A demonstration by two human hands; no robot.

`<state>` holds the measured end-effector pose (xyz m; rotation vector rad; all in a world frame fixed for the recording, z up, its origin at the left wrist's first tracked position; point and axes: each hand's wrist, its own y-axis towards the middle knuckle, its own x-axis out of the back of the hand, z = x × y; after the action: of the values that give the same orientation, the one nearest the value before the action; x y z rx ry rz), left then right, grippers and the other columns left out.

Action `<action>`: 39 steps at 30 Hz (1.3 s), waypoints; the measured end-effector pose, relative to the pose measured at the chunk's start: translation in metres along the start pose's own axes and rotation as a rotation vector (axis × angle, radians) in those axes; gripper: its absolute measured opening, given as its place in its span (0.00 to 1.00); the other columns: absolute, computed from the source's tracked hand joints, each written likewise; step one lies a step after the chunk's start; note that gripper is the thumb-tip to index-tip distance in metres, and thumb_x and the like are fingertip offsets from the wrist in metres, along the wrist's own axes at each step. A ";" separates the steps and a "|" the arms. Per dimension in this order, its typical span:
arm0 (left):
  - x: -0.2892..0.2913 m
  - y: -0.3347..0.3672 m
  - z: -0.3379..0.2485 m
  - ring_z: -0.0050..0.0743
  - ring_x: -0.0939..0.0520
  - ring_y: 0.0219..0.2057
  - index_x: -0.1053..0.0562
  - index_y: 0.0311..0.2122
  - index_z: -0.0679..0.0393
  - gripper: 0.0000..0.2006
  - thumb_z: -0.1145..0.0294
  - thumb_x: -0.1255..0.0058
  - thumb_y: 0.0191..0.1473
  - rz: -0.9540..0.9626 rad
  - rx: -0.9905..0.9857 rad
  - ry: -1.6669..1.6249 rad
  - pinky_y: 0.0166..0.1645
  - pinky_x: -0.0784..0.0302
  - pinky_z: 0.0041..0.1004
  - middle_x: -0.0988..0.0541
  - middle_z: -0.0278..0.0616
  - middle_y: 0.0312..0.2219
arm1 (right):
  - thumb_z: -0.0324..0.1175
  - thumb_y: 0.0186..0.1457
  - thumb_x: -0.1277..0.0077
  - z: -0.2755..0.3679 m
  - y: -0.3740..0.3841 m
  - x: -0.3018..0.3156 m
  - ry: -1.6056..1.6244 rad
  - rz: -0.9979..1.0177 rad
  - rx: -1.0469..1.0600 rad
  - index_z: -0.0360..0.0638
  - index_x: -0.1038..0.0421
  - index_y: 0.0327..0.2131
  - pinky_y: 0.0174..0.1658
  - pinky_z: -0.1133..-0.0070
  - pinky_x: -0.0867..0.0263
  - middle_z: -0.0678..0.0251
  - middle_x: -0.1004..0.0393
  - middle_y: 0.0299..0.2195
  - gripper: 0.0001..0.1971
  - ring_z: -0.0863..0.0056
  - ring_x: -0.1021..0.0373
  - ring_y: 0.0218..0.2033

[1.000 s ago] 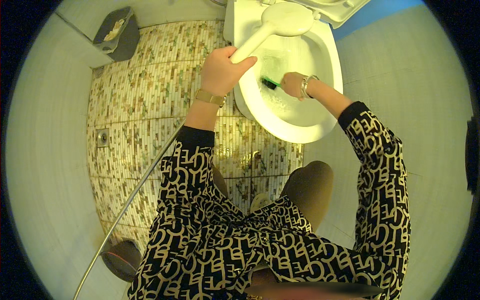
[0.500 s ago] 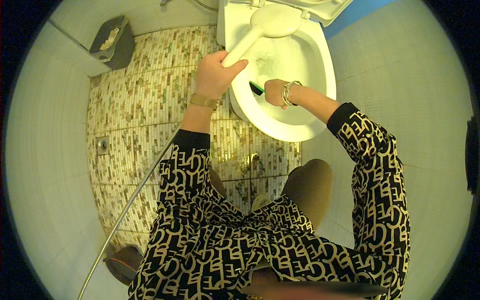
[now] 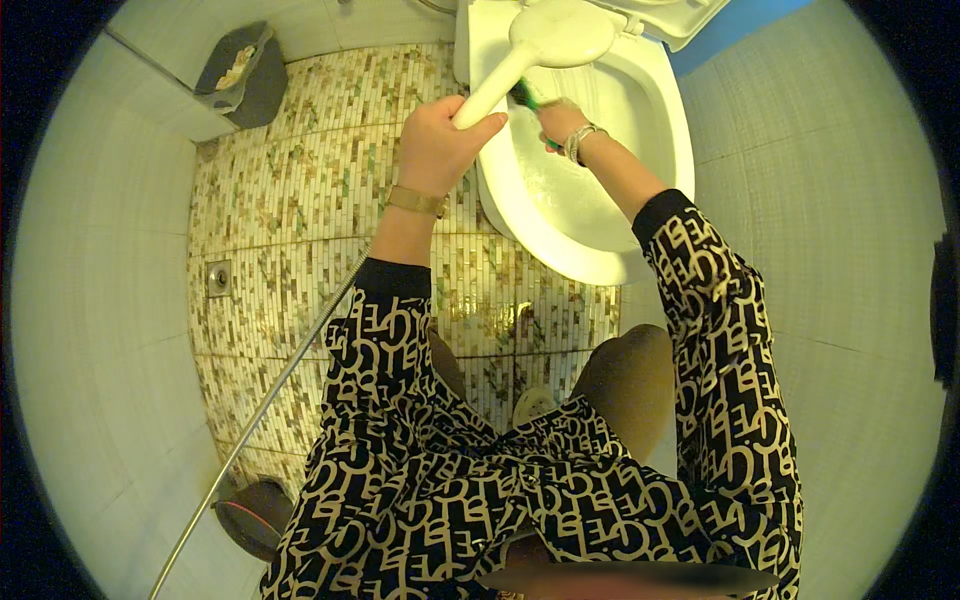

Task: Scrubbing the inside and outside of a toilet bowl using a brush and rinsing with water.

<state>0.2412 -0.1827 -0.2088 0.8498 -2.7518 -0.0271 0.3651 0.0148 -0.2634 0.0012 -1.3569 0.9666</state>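
Our right hand [image 3: 563,122] has moved forward, clutching a brush [image 3: 524,95]. Our left hand [image 3: 435,148] clasps a showerhead [image 3: 562,36], letter-print sleeve [image 3: 384,325] behind.

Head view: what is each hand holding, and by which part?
The left hand holds the shower head by its handle; the right hand holds the brush by its green handle.

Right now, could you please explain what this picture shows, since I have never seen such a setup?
There is no robot: these are a person's two bare hands. A wide fisheye camera worn on the head looks down, so straight edges bend. The left hand holds a white shower head by its handle. The right hand grips a green brush inside the toilet bowl. A metal drain sits in the tiled floor; a grey bin is upper left.
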 end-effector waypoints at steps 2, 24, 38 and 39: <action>0.015 -0.002 0.011 0.20 0.31 0.13 0.26 0.20 0.60 0.16 0.56 0.40 0.41 -0.051 -0.055 0.050 0.19 0.36 0.25 0.29 0.34 0.11 | 0.28 0.56 0.63 0.051 -0.032 0.003 -0.013 -0.068 0.227 0.34 0.33 0.46 0.20 0.74 0.33 0.57 0.30 0.21 0.16 0.71 0.32 0.15; -0.025 0.010 -0.008 0.21 0.31 0.12 0.25 0.20 0.61 0.16 0.56 0.40 0.40 0.011 -0.100 -0.087 0.18 0.37 0.26 0.28 0.35 0.11 | 0.38 0.56 0.59 -0.070 0.002 0.058 -0.197 -0.361 0.012 0.43 0.27 0.31 0.17 0.82 0.38 0.68 0.29 0.17 0.11 0.84 0.36 0.15; -0.007 0.005 0.000 0.23 0.26 0.13 0.24 0.22 0.62 0.17 0.56 0.40 0.41 0.029 -0.090 -0.006 0.19 0.32 0.26 0.26 0.38 0.12 | 0.35 0.51 0.53 -0.009 -0.155 0.043 -0.939 0.429 -0.037 0.34 0.25 0.34 0.37 0.68 0.30 0.56 0.23 0.30 0.13 0.63 0.25 0.34; -0.013 0.006 -0.005 0.23 0.26 0.13 0.24 0.22 0.62 0.17 0.56 0.40 0.41 0.037 -0.097 -0.022 0.19 0.32 0.26 0.26 0.38 0.12 | 0.35 0.50 0.52 -0.023 -0.150 0.059 -1.059 0.414 -0.066 0.36 0.25 0.34 0.38 0.69 0.30 0.57 0.23 0.31 0.13 0.64 0.25 0.35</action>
<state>0.2493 -0.1703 -0.2069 0.7778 -2.7601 -0.1626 0.4653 -0.0342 -0.1443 0.2162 -2.4254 1.3398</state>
